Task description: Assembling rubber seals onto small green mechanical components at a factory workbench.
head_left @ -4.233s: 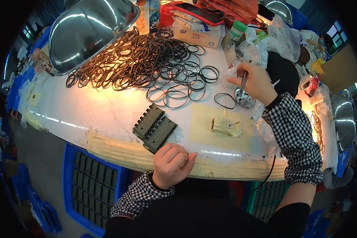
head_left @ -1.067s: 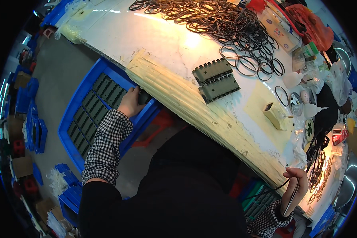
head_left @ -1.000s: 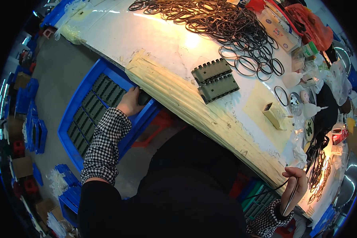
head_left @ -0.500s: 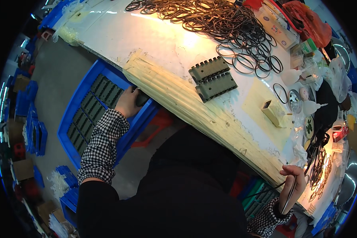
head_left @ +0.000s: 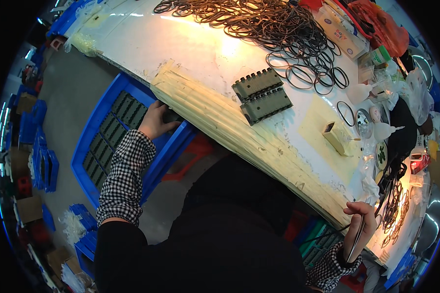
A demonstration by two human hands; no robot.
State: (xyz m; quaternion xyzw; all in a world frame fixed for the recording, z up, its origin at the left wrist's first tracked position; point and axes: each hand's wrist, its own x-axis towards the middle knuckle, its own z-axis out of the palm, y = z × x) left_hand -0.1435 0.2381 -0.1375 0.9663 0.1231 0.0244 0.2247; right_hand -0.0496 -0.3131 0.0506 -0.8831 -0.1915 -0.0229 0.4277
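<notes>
My left hand (head_left: 156, 122) reaches over the near corner of a blue crate (head_left: 85, 181) under the table's edge. Between its thumb and fingers shows a dark block (head_left: 170, 116), and its fingertips are partly hidden. Rows of dark green toothed blocks (head_left: 132, 110) fill the crate. My right hand (head_left: 359, 227) is at the table's right front edge, its fingers curled around thin metal tweezers (head_left: 358, 239) lying along the palm. On the table, two green toothed blocks (head_left: 261, 95) lie side by side, away from both hands.
A tangled heap of black rubber rings (head_left: 278, 31) covers the back of the table (head_left: 181, 44). A cream-coloured small box (head_left: 338, 139), a squeeze bottle (head_left: 385, 132) and plastic bags stand at the right. A red stool (head_left: 193, 154) shows beneath the crate.
My left hand has shifted slightly up and left at the crate's corner, and its thumb lies further from the fingers. My right hand has hardly moved.
</notes>
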